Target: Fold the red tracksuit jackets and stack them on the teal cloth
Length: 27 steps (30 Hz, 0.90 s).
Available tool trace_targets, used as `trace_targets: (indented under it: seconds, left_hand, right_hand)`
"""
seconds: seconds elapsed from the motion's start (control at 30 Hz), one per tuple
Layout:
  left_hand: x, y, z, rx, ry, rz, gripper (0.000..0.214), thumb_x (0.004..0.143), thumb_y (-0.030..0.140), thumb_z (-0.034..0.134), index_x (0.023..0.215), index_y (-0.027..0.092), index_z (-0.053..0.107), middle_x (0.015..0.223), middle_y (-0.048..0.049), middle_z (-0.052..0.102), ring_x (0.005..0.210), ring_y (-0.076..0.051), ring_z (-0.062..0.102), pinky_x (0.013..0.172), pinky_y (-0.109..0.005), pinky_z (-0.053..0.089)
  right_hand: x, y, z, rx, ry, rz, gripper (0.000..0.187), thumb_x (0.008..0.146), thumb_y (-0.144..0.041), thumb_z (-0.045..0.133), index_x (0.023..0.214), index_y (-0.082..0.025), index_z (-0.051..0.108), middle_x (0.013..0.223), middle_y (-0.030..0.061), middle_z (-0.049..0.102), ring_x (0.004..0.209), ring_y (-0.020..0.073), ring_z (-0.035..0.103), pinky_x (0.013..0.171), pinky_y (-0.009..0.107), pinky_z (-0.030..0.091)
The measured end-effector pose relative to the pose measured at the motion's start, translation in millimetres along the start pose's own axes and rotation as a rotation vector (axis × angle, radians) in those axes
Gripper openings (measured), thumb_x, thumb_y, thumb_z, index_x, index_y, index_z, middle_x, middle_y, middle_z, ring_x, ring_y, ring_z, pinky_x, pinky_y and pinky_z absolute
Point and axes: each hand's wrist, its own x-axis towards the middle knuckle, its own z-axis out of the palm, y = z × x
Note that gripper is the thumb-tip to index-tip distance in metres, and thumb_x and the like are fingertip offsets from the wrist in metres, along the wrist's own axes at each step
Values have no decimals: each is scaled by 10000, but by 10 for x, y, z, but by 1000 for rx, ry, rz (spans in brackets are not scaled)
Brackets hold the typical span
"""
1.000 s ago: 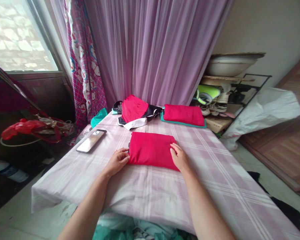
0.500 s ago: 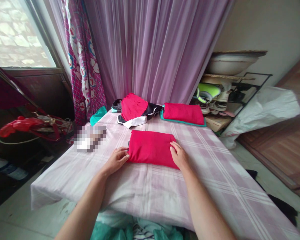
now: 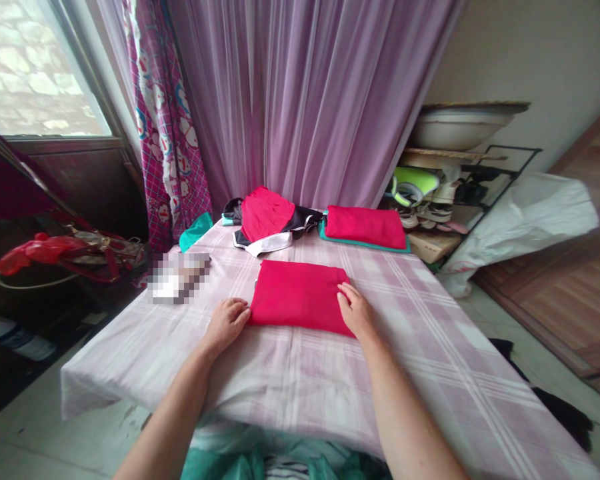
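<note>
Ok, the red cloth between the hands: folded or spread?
Folded: the red cloth lies as a compact, flat rectangle on the table, between the left hand and right hand.

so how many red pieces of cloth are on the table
3: a folded red cloth between the left hand and right hand; a red bundle on teal fabric, back right; a rumpled red garment, back left. Folds may hide more.

My bare forearms (image 3: pixel 179 407) reach forward, well apart. My left hand (image 3: pixel 227 323) angles inward, palm down, fingers (image 3: pixel 237 304) gently curled; my right hand (image 3: pixel 357 311) angles inward too, fingers loosely curved, thumb (image 3: pixel 345 301) nearer me.
</note>
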Motion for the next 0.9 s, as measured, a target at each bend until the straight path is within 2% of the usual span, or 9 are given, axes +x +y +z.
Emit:
trace_targets:
  seconds: [0.23, 0.53, 0.77, 0.9]
  left_hand:
    - [17, 16, -28, 24, -41, -33, 374, 901, 458, 442, 828, 232, 731, 1059, -73, 741, 1022, -238, 645, 1020, -430, 444]
    - [1, 41, 16, 9, 8, -75, 420, 924, 492, 408, 974, 234, 736, 1113, -79, 756, 1078, -246, 658, 1110, -457, 380]
    - [23, 71, 44, -4, -9, -104, 386, 915, 490, 448, 954, 262, 756, 1250, -75, 712, 1196, -276, 618, 1191, -562, 250]
    - [87, 116, 46, -25, 1, -143, 331, 891, 470, 490, 853, 268, 748, 1200, -58, 729, 1180, -280, 631, 1192, -576, 233]
  right_hand:
    - [0, -9, 5, -13, -1, -3, 401, 883, -364, 458, 1125, -205, 735, 1282, 110, 686, 1206, 238, 624, 1080, 418, 475]
    - [5, 21, 14, 1, -9, -10, 393, 874, -355, 470, 1129, -208, 731, 1269, 113, 690, 1196, 247, 628, 1086, 439, 471]
    - [4, 21, 29, -26, 5, -15, 406, 883, -362, 448, 1127, -206, 732, 1273, 116, 688, 1203, 249, 627, 1076, 427, 484]
    - [1, 4, 18, -37, 3, -16, 407, 885, -359, 447, 1132, -199, 729, 1273, 117, 689, 1200, 249, 628, 1081, 424, 479]
